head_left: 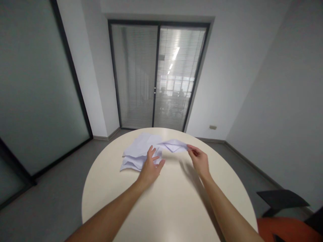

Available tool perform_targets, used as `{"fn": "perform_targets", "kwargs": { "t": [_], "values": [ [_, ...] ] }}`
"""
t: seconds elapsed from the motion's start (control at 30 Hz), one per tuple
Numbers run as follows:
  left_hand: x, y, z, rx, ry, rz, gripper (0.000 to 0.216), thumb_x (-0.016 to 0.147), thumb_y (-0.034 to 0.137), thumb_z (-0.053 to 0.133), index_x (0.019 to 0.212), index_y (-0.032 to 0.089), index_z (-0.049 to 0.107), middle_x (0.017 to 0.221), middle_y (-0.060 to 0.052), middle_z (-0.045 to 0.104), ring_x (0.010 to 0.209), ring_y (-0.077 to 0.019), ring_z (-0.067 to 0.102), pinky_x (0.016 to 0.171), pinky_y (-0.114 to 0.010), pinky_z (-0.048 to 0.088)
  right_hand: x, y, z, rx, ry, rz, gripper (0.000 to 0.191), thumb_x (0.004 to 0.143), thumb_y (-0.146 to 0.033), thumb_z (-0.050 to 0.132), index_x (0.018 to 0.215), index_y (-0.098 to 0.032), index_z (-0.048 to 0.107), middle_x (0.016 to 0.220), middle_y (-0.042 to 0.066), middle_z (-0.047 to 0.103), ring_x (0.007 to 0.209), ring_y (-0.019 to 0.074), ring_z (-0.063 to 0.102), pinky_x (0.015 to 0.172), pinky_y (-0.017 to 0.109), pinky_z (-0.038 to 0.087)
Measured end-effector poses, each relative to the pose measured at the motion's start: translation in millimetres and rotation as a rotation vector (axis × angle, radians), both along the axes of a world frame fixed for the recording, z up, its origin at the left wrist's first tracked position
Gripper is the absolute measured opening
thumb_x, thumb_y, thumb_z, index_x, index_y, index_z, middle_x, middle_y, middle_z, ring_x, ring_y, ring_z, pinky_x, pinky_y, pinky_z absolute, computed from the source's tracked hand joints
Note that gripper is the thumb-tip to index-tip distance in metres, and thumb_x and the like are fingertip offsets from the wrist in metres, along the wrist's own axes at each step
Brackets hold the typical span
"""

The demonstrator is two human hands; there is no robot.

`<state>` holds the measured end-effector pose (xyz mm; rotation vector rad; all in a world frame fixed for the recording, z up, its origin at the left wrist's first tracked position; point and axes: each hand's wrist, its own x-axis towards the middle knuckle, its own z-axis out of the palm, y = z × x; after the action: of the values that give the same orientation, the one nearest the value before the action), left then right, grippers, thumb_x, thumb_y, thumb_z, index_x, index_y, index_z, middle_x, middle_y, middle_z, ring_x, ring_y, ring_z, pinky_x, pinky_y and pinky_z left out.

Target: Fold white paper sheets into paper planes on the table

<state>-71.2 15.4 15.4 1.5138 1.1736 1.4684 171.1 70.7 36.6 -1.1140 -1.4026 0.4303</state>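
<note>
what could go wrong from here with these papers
The folded paper is pinched only at one end by the right hand, so it might slip or crease further. The left hand, open and close to the rumpled sheets, could nudge them across the table.

The paper sheets (pixel 141 146) and the folded paper (pixel 174 147) are white, tinged lavender; the tabletop (pixel 166 208), cream. Far blinds (pixel 136 74) carry fine grey horizontal stripes within a black door frame (pixel 156 67). Left, frosted glass (pixel 35 84) is greenish grey; near right, a chair seat (pixel 290 228), orange-red.
</note>
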Motion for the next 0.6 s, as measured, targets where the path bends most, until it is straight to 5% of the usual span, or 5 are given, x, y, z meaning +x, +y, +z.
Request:
{"fn": "perform_targets", "kwargs": {
  "t": [0.1,0.2,0.37,0.6],
  "values": [
    [-4,0,7.0,0.012,-0.103,0.053,0.085,0.087,0.038,0.069,0.154,0.029,0.017,0.152,-0.017,0.042,0.108,-0.0208,0.067,0.083,-0.032,0.059,-29,-15,3.6,-0.016,-0.059,0.182,0.038,0.085,-0.044,0.066,0.111,-0.017,0.072,0.097,0.009,0.076,0.084,0.0228,0.069,0.09,0.043,0.056],
    [-9,-2,16.0,0.014,-0.184,0.129,0.063,0.09,0.039,0.064,0.146,0.029,0.037,0.148,-0.011,0.05,0.104,-0.0195,0.068,0.081,-0.029,0.06,-48,-25,1.7,0.005,-0.078,0.284,0.034,0.085,-0.041,0.067,0.112,-0.019,0.07,0.107,0.009,0.074,0.089,0.0214,0.069,0.09,0.04,0.056],
    [-15,4,23.1,-0.031,-0.327,0.178,0.031,0.092,0.039,0.058,0.117,0.021,0.06,0.124,-0.009,0.065,0.107,-0.0243,0.067,0.066,-0.028,0.063,-54,-26,-4.9,0.005,-0.087,0.325,0.034,0.085,-0.039,0.069,0.114,-0.021,0.067,0.118,0.01,0.07,0.097,0.022,0.068,0.095,0.042,0.055],
    [-16,11,19.0,-0.095,-0.413,0.212,0.03,0.091,0.043,0.06,0.109,0.019,0.064,0.114,-0.01,0.067,0.094,-0.0218,0.069,0.059,-0.028,0.061,-51,-27,-3.4,-0.018,-0.09,0.311,0.039,0.084,-0.045,0.069,0.114,-0.02,0.067,0.111,0.011,0.072,0.09,0.0224,0.069,0.091,0.043,0.057]
  ]
}}
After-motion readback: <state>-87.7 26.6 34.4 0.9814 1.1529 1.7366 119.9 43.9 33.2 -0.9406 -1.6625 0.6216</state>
